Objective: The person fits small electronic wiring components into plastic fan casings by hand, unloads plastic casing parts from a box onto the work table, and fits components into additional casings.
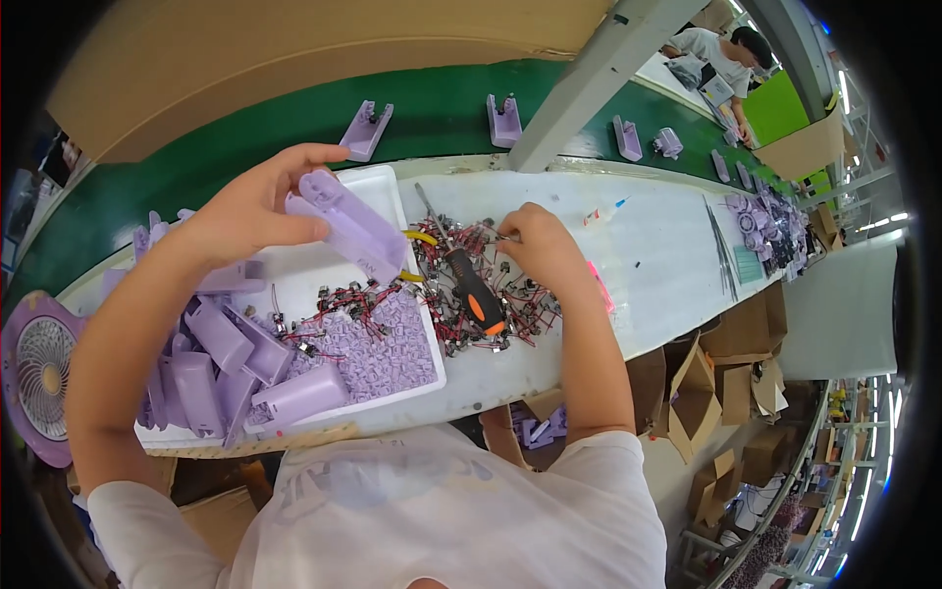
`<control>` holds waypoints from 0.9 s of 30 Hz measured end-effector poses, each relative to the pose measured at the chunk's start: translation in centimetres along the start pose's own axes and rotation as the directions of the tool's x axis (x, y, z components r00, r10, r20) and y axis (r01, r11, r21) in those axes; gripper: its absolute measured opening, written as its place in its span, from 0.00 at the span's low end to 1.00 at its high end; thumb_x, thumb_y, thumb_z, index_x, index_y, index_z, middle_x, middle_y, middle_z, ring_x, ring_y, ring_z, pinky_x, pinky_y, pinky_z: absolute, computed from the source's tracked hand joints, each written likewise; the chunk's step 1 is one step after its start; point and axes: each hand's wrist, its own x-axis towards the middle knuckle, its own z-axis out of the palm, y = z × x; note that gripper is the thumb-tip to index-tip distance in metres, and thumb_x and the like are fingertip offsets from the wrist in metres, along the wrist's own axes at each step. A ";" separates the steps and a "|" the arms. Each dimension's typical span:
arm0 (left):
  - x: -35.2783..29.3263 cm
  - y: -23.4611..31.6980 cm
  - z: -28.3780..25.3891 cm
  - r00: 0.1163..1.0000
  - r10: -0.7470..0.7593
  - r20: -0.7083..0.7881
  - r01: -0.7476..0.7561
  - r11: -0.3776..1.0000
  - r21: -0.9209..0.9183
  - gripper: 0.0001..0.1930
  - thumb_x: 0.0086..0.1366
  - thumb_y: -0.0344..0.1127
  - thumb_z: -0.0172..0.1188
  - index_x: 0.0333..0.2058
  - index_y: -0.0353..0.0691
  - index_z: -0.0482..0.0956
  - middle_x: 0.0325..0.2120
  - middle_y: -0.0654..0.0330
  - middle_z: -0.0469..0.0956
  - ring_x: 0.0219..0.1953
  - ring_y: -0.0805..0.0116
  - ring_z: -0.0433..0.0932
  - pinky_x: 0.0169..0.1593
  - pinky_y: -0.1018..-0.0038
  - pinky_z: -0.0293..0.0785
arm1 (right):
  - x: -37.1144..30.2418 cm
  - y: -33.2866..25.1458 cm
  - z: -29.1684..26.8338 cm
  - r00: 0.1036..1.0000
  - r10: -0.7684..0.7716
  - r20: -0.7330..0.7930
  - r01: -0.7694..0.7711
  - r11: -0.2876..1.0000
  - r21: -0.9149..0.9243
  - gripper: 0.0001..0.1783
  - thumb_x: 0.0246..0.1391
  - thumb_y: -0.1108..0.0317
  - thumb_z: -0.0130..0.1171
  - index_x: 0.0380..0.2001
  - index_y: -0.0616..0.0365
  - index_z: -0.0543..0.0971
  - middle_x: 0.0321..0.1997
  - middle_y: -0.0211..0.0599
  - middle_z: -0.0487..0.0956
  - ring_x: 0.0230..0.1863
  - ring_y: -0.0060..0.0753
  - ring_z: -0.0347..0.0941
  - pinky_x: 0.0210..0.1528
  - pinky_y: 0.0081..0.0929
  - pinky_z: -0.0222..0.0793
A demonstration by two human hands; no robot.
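Note:
My left hand (260, 211) grips a light purple plastic housing (358, 231), a long hollow shell tilted above the white tray (392, 191). Its fingers and thumb close round the upper end. My right hand (535, 243) is pinched at the far edge of a heap of small parts with red and black wires (520, 299); what lies between its fingertips is too small to make out. Between the hands, a screwdriver (474, 292) with a black and orange handle rests on the heap. A yellow-handled tool (422, 238) is partly hidden behind the housing.
The tray holds small purple pieces (388, 344) and stacked housings (201, 393). A purple fan (39, 378) stands at far left. Beyond the table, a green conveyor (432, 113) carries housings, beside a grey post (589, 88). A co-worker (721, 64) sits at the far right.

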 end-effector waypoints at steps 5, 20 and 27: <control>-0.3 -1.1 1.3 0.992 -0.123 0.027 0.112 0.762 -0.638 0.27 0.55 0.35 0.61 0.52 0.36 0.64 0.43 0.60 0.71 0.46 0.68 0.71 0.54 0.71 0.64 | -0.3 -0.9 -0.9 0.997 0.075 -0.026 -0.075 0.997 0.017 0.09 0.43 0.72 0.61 0.30 0.64 0.78 0.28 0.42 0.74 0.32 0.40 0.72 0.35 0.32 0.67; -0.5 1.1 7.0 0.903 -0.411 0.126 0.329 0.474 -0.817 0.26 0.63 0.56 0.47 0.45 0.37 0.68 0.31 0.57 0.75 0.30 0.67 0.77 0.35 0.71 0.78 | -0.8 -11.5 -0.9 0.987 -0.056 -0.150 0.144 0.720 0.678 0.06 0.47 0.78 0.60 0.30 0.64 0.75 0.27 0.30 0.76 0.27 0.14 0.70 0.27 0.11 0.66; -0.8 1.2 7.1 0.881 -0.462 0.105 0.348 0.481 -0.805 0.25 0.64 0.57 0.46 0.44 0.38 0.68 0.29 0.57 0.76 0.28 0.67 0.78 0.32 0.73 0.78 | -0.6 -12.4 -0.5 0.978 -0.092 -0.188 0.199 0.685 0.701 0.05 0.45 0.77 0.60 0.28 0.63 0.75 0.27 0.29 0.75 0.25 0.11 0.68 0.23 0.12 0.61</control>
